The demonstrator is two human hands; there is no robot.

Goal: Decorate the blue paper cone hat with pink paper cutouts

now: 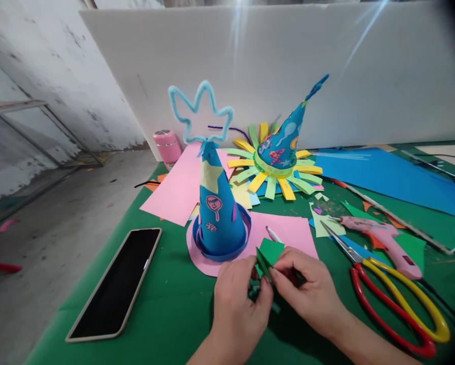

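Note:
A small folded piece of green paper (270, 252) is pinched between my two hands, just in front of a blue cone hat. My left hand (239, 294) grips its near left part between thumb and fingers. The fingertips of my right hand (307, 284) hold its right side. The blue cone hat (223, 223) stands upright on pink paper, with a light blue pipe-cleaner star (187, 121) on its tip and a curled blue band round its base. Behind the green paper lies a white marker (273, 234), partly hidden.
Scissors (394, 299) with red and yellow handles and a pink glue gun (383, 235) lie at right. A phone (115, 284) is at left. A second cone hat (282, 142), pink paper (185, 187), blue sheets (394, 175) and a pink jar (167, 147) stand farther back.

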